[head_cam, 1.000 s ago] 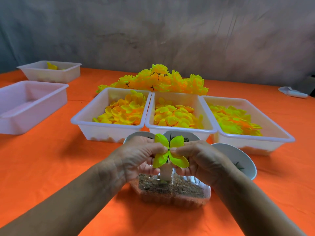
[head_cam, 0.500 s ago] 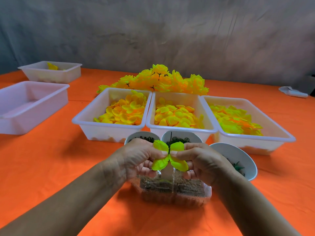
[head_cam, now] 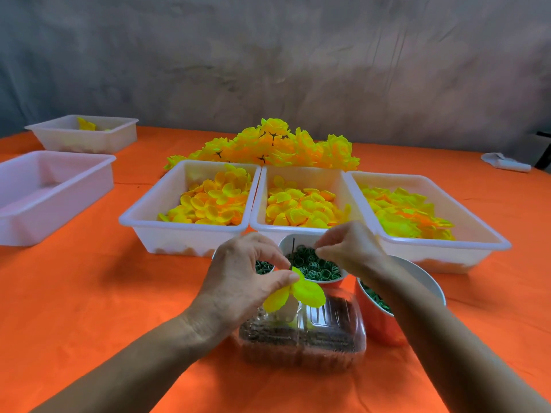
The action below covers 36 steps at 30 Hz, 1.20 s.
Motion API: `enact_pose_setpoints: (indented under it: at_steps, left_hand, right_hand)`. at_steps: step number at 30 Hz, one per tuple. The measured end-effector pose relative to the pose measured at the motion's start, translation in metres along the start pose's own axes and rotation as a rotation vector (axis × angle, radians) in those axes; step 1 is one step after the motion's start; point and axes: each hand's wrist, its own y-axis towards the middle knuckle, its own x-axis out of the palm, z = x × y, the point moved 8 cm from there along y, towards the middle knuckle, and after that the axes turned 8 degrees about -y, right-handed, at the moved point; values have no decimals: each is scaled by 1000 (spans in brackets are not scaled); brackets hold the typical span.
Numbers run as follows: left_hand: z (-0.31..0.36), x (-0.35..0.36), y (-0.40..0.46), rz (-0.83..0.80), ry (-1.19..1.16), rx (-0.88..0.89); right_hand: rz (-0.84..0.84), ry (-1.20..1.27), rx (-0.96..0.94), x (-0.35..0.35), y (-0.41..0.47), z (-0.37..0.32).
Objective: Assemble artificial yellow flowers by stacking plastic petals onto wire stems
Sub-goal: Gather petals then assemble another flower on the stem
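Note:
My left hand (head_cam: 247,278) pinches a yellow-green petal piece (head_cam: 301,292) threaded on a thin dark wire stem (head_cam: 293,248) that sticks up above it. My right hand (head_cam: 348,248) hovers with curled fingertips over a small bowl of green rings (head_cam: 313,265); whether it holds a ring is not visible. Under the petal sits a clear plastic box (head_cam: 301,338) with brown contents. Three white trays of yellow petals stand behind: left (head_cam: 179,228), middle (head_cam: 301,231), right (head_cam: 441,242). Finished yellow flowers (head_cam: 277,147) are heaped beyond them.
A bowl with green parts (head_cam: 417,281) stands under my right forearm, and another bowl (head_cam: 264,266) is mostly hidden by my left hand. An empty white tray (head_cam: 44,192) and a farther tray (head_cam: 83,135) sit at left. A white object (head_cam: 504,163) lies far right.
My right hand has let go of the petal piece and moved up and right over the bowl of green rings. My left hand alone holds the petal, now lower and tilted.

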Motion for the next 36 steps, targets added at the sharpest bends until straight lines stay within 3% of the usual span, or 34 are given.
enact_pose_setpoints:
  at_steps: [3,9,15,18,27,34,36]
  left_hand:
    - [-3,2,3,-3,-13,-17]
    - [-5,3,5,-26,-11,-49]
    - [-7,3,5,-35,-24,-70]
    - [-8,3,4,-32,-10,-76]
    - [-7,3,2,-22,28,-83]
    - [-6,3,1,-22,27,-68]
    - [-5,2,1,-23,20,-62]
  right_hand:
    - [-116,-269,-76,27,13,-4]
    - [-196,-577,-229,49,16,-20]
    - [-269,-661,-306,47,6,-27]
    - [-243,-592,-307,40,3,-24]
    - [-82,-25,-218,8,2,-5]
    - [-88,-44,-252,19,2,-4]
    - [-68,52,-223,18,2,-2]
